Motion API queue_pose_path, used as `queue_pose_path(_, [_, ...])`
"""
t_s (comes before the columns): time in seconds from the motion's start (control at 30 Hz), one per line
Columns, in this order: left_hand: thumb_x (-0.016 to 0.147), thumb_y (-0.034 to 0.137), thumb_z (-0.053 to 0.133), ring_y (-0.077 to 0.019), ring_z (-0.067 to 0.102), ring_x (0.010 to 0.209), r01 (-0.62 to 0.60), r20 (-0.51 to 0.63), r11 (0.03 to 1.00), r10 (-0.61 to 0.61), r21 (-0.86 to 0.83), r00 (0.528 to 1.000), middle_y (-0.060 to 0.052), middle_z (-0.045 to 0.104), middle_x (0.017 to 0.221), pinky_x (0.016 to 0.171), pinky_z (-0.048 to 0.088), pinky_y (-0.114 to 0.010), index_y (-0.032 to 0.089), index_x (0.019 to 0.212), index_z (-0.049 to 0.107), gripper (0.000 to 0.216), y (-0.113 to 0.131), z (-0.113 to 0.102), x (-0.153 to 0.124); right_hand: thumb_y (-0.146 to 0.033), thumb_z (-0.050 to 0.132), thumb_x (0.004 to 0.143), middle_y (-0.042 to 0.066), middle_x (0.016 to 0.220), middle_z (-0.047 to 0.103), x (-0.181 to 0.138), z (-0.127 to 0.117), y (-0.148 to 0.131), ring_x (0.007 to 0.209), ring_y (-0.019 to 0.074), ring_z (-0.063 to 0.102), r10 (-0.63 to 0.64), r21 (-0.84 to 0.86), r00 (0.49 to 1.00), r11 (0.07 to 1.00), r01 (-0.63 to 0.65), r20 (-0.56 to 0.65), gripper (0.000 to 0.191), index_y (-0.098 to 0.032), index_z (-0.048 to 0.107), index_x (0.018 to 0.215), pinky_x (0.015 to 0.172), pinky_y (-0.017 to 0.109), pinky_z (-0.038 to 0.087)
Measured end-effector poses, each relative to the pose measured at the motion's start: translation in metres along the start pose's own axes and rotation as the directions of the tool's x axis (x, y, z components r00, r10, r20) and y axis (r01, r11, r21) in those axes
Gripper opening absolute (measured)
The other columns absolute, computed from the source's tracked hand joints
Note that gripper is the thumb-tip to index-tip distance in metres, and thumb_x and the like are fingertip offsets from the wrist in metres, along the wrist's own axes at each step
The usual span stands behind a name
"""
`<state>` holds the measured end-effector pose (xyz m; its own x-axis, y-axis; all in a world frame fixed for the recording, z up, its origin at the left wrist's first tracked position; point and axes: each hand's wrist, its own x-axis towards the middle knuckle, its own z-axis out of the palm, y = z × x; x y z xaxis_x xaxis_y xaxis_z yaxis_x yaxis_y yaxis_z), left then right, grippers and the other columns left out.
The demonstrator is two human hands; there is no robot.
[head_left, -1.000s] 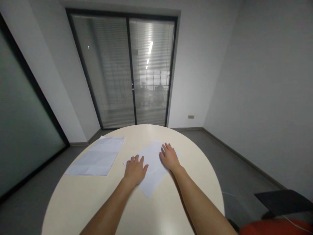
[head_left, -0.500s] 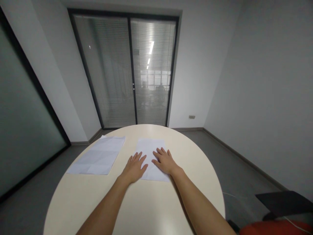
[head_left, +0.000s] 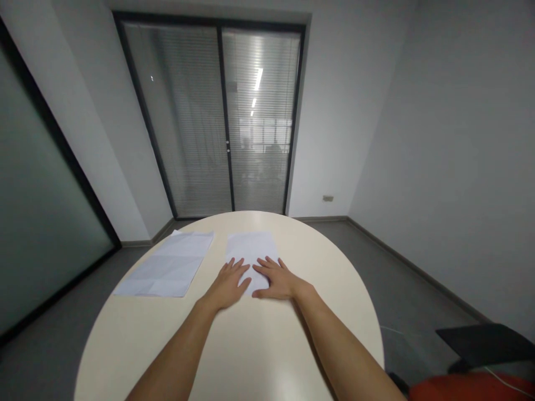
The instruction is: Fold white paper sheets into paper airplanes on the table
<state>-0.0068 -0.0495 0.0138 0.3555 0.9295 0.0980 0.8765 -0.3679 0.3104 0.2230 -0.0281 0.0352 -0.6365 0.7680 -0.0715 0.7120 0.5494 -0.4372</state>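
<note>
A white sheet of paper (head_left: 252,246) lies flat near the middle of the round cream table (head_left: 251,345), its long side pointing away from me. My left hand (head_left: 228,284) rests palm down on the sheet's near left part, fingers stretched out. Beside it, my right hand (head_left: 275,278) also lies flat and open on the near right part. The two hands almost touch and cover the sheet's near edge.
A larger creased sheet of paper (head_left: 169,271) lies at the table's left. Beyond the table stands a glass door with blinds (head_left: 221,120). A dark chair part (head_left: 487,342) and something red (head_left: 472,389) sit at the lower right.
The sheet lay slanted a second ago; it has been turned straight and slid slightly away from me. Both hands have drawn closer together on its near end.
</note>
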Motion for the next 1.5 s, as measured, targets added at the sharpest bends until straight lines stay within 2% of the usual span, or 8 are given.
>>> queue_pose_path(0.2, [0.091,0.061,0.052,-0.0335,0.015,0.154,-0.079,0.059,0.997,0.08,-0.025,0.995,-0.008,0.027,0.165,0.124,0.016,-0.051,0.027,0.151,0.045,0.07,-0.001,-0.007,-0.005,-0.083,0.058,0.075,0.008,0.167,0.017,-0.004,-0.007,0.001,0.154,0.0352,0.007,0.028,0.027,1.0,0.999,-0.028,-0.001,0.103,-0.029,0.029,0.158,0.121,0.06,-0.004])
queue_pose_path(0.53, [0.093,0.06,0.05,-0.0318,0.021,0.153,-0.078,0.05,0.997,0.079,-0.025,0.996,-0.007,0.031,0.164,0.123,0.02,-0.051,0.029,0.149,0.048,0.064,-0.002,-0.012,-0.006,-0.082,0.068,0.067,0.011,0.166,0.021,-0.004,-0.009,-0.002,0.154,0.0376,0.01,0.021,0.048,1.0,0.999,-0.021,-0.017,0.109,-0.027,0.036,0.156,0.12,0.064,0.0])
queue_pose_path(0.8, [0.093,0.058,0.05,-0.0303,0.027,0.151,-0.076,-0.007,0.996,0.076,-0.034,0.997,-0.008,0.039,0.16,0.123,0.023,-0.048,0.026,0.145,0.054,0.06,-0.007,-0.006,-0.004,-0.075,0.068,0.072,0.015,0.161,0.033,-0.005,-0.01,0.009,0.151,0.0358,0.024,0.017,0.049,0.999,0.999,-0.015,-0.044,0.097,-0.024,0.045,0.151,0.12,0.061,0.009])
queue_pose_path(0.93, [0.094,0.057,0.05,-0.0306,0.028,0.151,-0.069,-0.005,0.997,0.069,-0.027,0.998,-0.009,0.04,0.16,0.123,0.023,-0.048,0.024,0.144,0.054,0.06,-0.007,-0.007,-0.004,-0.067,0.073,0.073,0.014,0.152,0.048,-0.005,-0.013,0.004,0.145,0.0369,0.035,-0.002,0.01,0.994,1.0,0.003,-0.11,0.088,-0.027,0.049,0.148,0.118,0.065,0.0])
queue_pose_path(1.03, [0.095,0.056,0.048,-0.0304,0.028,0.151,-0.067,-0.006,0.997,0.067,-0.028,0.998,-0.009,0.039,0.16,0.123,0.023,-0.049,0.024,0.144,0.054,0.059,-0.006,-0.006,-0.004,-0.054,0.077,0.073,0.012,0.138,0.062,-0.004,-0.014,-0.002,0.131,0.0332,0.052,-0.073,-0.005,0.983,0.997,0.073,-0.167,0.079,-0.026,0.054,0.143,0.118,0.056,0.018])
queue_pose_path(1.13, [0.096,0.056,0.047,-0.0306,0.027,0.151,-0.068,-0.001,0.997,0.068,-0.025,0.998,-0.008,0.039,0.16,0.123,0.022,-0.049,0.025,0.145,0.054,0.058,-0.006,-0.005,-0.002,-0.043,0.077,0.073,0.011,0.123,0.07,-0.004,-0.013,-0.006,0.11,0.0292,0.065,-0.088,-0.004,0.976,0.996,0.089,-0.197,0.066,-0.022,0.06,0.133,0.097,0.039,0.045])
queue_pose_path(1.23, [0.096,0.058,0.046,-0.0309,0.026,0.152,-0.067,0.005,0.997,0.067,-0.033,0.998,-0.009,0.038,0.161,0.123,0.022,-0.05,0.025,0.145,0.054,0.059,-0.004,-0.005,-0.001,-0.039,0.074,0.074,0.009,0.112,0.073,-0.005,-0.013,-0.008,0.097,0.0266,0.067,-0.093,-0.039,0.973,0.995,0.087,-0.213,0.055,-0.021,0.063,0.125,0.083,0.033,0.048])
queue_pose_path(1.5, [0.086,0.06,0.059,-0.0328,0.023,0.152,-0.037,0.067,0.982,0.05,-0.184,0.996,-0.008,0.041,0.159,0.122,0.023,-0.049,0.025,0.136,0.057,0.061,-0.002,-0.021,-0.006,-0.041,0.071,0.077,0.006,0.102,0.075,-0.007,-0.017,-0.011,0.088,0.0229,0.067,-0.099,-0.013,0.964,0.995,0.099,-0.248,0.041,-0.022,0.069,0.113,0.077,0.029,0.046])
